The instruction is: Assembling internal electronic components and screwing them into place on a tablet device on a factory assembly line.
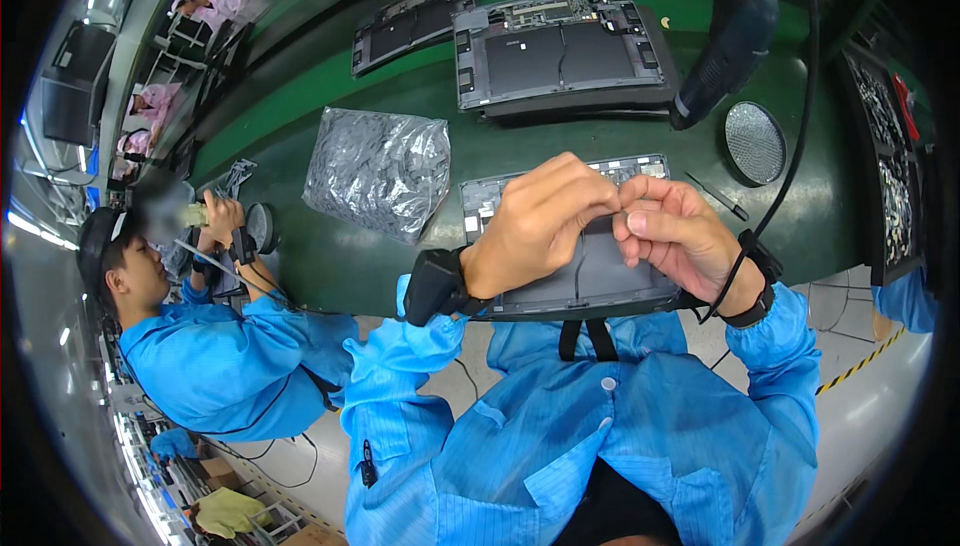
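Both hands meet above an opened laptop base (525, 298) that lies at the near edge of the green table. My left hand (545, 214) is closed in a pinch, its thumb and forefinger pressed together. Touching those fingertips, my right hand (682, 238) is closed too, thumb against forefinger, the other fingers loosely curled. Whatever they pinch is too small to make out. My hands hide part of the laptop base's upper edge. A clear bag of small dark grey pieces (375, 174) lies left of my left hand. Right of my right hand rests a thin dark screwdriver-like tool (716, 196).
Farther back are stacked laptop bases (560, 56) and another base (415, 24). A dark power-tool-like device (728, 36), a round textured dish (755, 143) and a hanging black cable (803, 136) stand right. Parts trays (885, 166) line the right edge. A co-worker (215, 366) works at left.
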Available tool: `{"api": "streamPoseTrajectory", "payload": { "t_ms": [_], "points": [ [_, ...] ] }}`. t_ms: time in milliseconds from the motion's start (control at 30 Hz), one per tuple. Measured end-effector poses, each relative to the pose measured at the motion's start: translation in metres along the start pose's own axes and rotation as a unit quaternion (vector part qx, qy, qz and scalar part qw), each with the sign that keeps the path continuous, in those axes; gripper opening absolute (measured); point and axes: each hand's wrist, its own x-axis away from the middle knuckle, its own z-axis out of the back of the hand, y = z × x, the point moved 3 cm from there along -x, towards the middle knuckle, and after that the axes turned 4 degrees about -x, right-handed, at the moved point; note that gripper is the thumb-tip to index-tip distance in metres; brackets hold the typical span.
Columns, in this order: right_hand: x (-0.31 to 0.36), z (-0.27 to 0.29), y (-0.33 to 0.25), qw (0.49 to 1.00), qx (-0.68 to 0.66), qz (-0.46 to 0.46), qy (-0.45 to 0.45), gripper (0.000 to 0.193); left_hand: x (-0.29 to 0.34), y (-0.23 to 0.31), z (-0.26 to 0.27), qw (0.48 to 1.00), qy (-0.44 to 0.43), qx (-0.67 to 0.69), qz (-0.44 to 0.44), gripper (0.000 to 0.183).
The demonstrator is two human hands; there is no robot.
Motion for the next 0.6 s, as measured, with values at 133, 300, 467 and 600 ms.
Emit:
{"api": "streamPoseTrajectory", "payload": {
  "t_ms": [133,300,467,600],
  "points": [
    [0.007,-0.001,-0.001,0.997,0.033,-0.011,0.064,0.016,0.0,0.007,-0.001,0.991,0.02,-0.095,-0.094,0.022],
    [0.01,0.019,0.007,0.945,0.265,0.167,0.099,0.017,0.005,0.015,-0.013,0.994,0.034,-0.085,-0.061,0.024],
    [0.02,0.011,0.002,0.848,0.437,0.281,0.104,0.015,0.019,0.0,-0.021,0.995,0.031,-0.072,-0.068,0.021],
    [0.021,0.023,-0.005,0.883,0.402,0.232,0.074,0.018,0.015,0.003,-0.024,0.986,-0.007,-0.114,-0.125,0.022]
  ]
}}
